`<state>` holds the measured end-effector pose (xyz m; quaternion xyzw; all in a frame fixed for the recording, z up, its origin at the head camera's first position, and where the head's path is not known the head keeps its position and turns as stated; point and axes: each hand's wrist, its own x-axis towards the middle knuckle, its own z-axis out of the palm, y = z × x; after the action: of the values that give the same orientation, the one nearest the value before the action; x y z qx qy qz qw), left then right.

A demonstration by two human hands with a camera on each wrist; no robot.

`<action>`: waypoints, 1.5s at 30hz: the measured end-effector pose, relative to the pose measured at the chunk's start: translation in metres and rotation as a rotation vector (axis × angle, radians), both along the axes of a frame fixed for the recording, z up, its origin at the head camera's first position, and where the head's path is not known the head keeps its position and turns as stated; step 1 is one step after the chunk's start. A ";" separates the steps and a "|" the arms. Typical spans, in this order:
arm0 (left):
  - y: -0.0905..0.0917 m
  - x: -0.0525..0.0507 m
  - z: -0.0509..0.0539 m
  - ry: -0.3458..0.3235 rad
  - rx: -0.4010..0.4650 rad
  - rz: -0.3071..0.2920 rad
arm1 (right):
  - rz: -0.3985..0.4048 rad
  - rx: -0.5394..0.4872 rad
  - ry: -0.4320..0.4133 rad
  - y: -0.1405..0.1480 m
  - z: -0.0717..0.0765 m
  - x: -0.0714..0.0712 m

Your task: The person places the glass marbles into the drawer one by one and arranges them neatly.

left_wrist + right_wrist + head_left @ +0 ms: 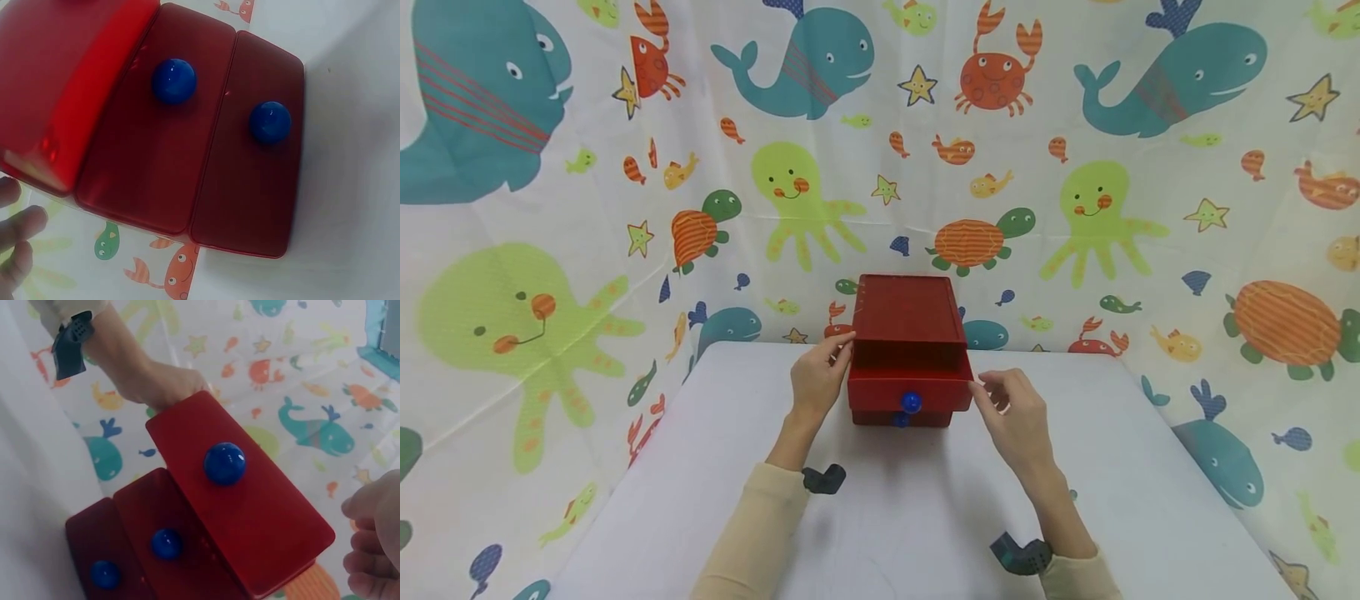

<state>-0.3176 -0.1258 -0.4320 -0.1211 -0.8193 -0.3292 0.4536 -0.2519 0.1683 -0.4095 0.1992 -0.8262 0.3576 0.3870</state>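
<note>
centrally, a red three-drawer mini chest (906, 307) is set near the far edge of a white table (730, 433), its front turned toward the wearer. its top drawer (876, 394) is seen jutting out past the two lower drawers, which are seated in the body. each drawer front is fitted with a round blue knob; all three, the top knob (224, 464), the middle knob (167, 544) and the bottom knob (105, 574), are shown in the right wrist view.

the left hand (818, 377) is held at the chest's left side, its fingers loosely bent and nothing gripped. the right hand (1017, 412) is held just beside the drawer's right front corner, thumb and fingers slightly parted and relaxed; whether the corner is touched cannot be told.

both forearms are covered by beige sleeves (751, 533), and a dark device is worn at each wrist, the left device (824, 479) and the right device (1021, 557). behind the table, a white curtain (850, 225) is printed with whales, octopuses, turtles, crabs, fish and starfish.
</note>
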 end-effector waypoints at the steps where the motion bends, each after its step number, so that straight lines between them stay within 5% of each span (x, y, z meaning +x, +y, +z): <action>1: 0.000 0.000 0.000 -0.007 0.001 0.003 | -0.005 0.001 -0.003 0.001 0.000 0.001; 45: 0.003 -0.001 -0.003 0.028 0.060 -0.006 | -0.140 -0.033 -0.097 0.036 -0.021 0.014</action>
<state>-0.3190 -0.1223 -0.4353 -0.1146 -0.8023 -0.3534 0.4672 -0.2379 0.2040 -0.4305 0.1170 -0.8499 0.3524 0.3738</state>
